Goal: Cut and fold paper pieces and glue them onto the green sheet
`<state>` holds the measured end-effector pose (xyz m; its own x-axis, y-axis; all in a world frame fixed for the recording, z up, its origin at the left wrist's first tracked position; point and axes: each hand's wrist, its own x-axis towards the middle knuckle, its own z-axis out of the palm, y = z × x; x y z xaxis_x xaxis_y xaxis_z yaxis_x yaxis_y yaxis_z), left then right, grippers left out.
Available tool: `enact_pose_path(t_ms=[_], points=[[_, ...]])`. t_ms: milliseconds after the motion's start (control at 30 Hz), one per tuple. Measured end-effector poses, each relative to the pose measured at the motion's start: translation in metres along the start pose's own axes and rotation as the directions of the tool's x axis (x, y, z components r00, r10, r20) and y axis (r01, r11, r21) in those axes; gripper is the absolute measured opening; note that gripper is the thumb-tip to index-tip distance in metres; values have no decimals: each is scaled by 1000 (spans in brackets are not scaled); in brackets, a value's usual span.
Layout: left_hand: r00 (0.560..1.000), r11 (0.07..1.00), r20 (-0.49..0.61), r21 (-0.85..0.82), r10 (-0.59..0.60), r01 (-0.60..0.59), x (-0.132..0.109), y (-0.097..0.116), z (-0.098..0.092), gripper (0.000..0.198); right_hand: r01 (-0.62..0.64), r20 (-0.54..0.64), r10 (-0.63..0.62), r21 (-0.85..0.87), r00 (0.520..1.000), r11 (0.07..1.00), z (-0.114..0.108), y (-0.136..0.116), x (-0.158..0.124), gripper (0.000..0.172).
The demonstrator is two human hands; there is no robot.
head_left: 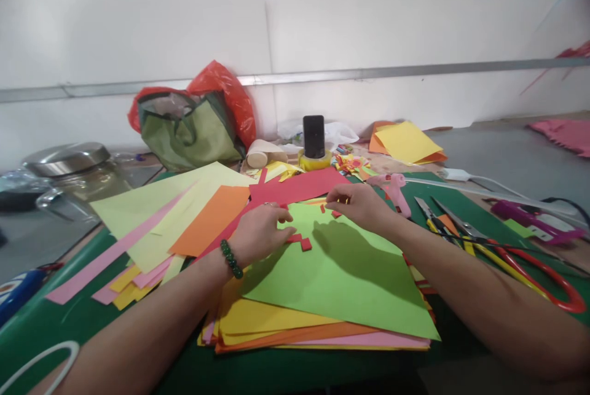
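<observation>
My left hand (262, 230), a green bead bracelet on its wrist, rests curled on a light green sheet of paper (341, 272) with its fingertips pressed on small red paper squares (299, 240). My right hand (357, 203) lies at the sheet's far edge, fingers pinched together by more tiny red bits (335, 213); what it pinches is too small to make out. The green sheet tops a stack of yellow, orange and pink paper (276, 327). A red sheet (299, 188) lies just beyond both hands.
Loose pale yellow, orange and pink sheets (184, 217) spread left. A pink glue gun (394, 189), scissors with red handles (520, 260) and purple scissors (534, 218) lie right. Behind stand a phone on a yellow tape roll (314, 143), a green bag (193, 128) and a glass jar (78, 177).
</observation>
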<state>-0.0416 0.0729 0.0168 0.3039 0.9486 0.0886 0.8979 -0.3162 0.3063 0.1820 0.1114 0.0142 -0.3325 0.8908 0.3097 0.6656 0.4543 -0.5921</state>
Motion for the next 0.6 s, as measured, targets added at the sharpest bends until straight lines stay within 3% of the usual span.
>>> enact_pose_path(t_ms=[133, 267, 467, 600], points=[[992, 1000, 124, 21, 0, -3, -2, 1, 2, 26, 51, -20, -53, -57, 998, 997, 1, 0, 0, 13], [987, 999, 160, -33, -4, 9, -1, -3, 6, 19, 42, -60, -47, -82, 997, 996, 1, 1, 1, 1], [988, 991, 153, -133, 10, 10, -3, -3, 7, 17, 160, -122, -164, -45, 979, 986, 2, 7, 2, 22], [977, 984, 212, -169, -11, 47, -4, -3, 6, 18, 255, -155, -257, -37, 954, 966, 1, 4, 0, 18]])
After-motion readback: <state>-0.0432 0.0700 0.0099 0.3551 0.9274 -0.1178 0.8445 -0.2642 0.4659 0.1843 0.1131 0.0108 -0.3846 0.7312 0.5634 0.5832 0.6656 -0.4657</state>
